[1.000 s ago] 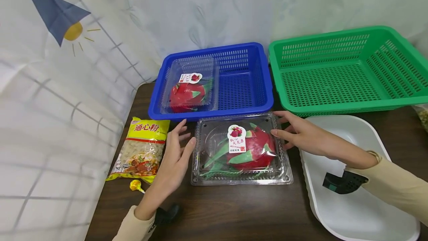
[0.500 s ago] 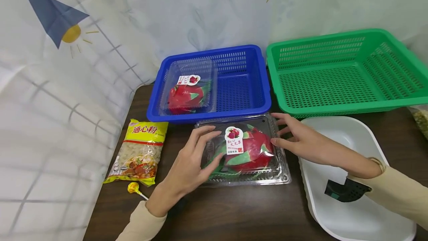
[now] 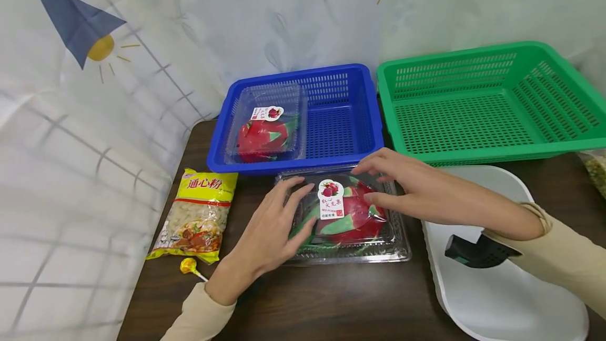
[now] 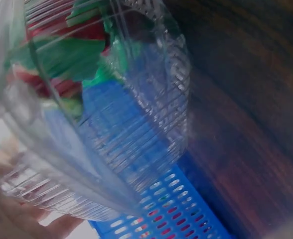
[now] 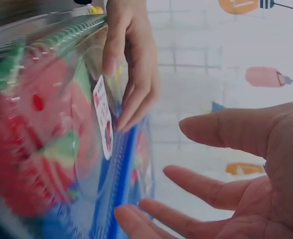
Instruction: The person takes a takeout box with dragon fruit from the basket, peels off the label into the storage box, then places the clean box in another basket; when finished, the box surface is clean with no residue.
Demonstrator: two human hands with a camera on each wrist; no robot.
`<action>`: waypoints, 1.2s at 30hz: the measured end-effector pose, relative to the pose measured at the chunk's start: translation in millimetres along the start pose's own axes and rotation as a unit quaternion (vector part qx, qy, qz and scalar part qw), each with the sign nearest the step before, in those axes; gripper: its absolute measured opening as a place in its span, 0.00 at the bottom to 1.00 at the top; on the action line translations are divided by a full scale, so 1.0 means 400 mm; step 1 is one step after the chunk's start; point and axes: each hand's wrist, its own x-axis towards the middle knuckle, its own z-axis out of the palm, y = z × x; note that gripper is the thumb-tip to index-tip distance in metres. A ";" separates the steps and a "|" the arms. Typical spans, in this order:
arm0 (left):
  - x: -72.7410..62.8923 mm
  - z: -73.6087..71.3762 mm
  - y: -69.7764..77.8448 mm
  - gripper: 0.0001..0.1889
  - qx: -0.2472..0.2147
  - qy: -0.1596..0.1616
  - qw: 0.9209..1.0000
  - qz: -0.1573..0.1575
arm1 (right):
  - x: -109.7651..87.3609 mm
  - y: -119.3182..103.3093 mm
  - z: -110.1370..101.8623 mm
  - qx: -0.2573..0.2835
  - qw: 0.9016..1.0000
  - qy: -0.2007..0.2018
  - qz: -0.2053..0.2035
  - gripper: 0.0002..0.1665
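A clear plastic clamshell box with a white label lies on the dark table. Inside it is a red dragon fruit with green scales. My left hand rests on the left part of the lid with its fingers spread. The right hand hovers over the right part of the lid, thumb apart from the fingers and nothing between them. In the left wrist view the ribbed side of the box fills much of the frame, with fingertips at its lower left edge.
Behind the box stands a blue basket holding another boxed dragon fruit. A green basket is at back right, and a white tray at right. A yellow macaroni bag and a lollipop lie at left.
My left hand has come from beside the box onto the left of its lid. The right hand has lifted off the right edge and moved left over the lid. The box has stayed put.
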 end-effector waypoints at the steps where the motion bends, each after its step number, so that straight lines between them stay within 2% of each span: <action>1: 0.002 0.000 0.000 0.33 0.003 -0.007 1.000 0.001 | 0.015 -0.007 0.002 0.001 1.000 -0.006 -0.008 0.25; 7: 0.007 0.000 -0.002 0.35 0.026 -0.044 0.999 -0.003 | 0.089 -0.034 0.016 0.007 0.999 -0.045 -0.008 0.22; 15: -0.002 -0.005 0.005 0.35 0.032 -0.068 0.997 -0.016 | 0.145 -0.029 0.039 0.001 0.996 -0.086 -0.024 0.20; 23: -0.004 -0.006 0.008 0.36 0.038 -0.090 0.995 -0.021 | 0.170 -0.026 0.046 0.009 0.995 -0.095 -0.011 0.16; 32: -0.003 -0.004 0.007 0.35 0.036 -0.086 0.995 -0.024 | 0.182 -0.024 0.048 0.013 0.995 -0.093 -0.021 0.14; 36: -0.006 -0.005 0.007 0.35 0.037 -0.088 0.995 -0.025 | 0.188 -0.032 0.054 -0.003 0.996 -0.085 -0.008 0.16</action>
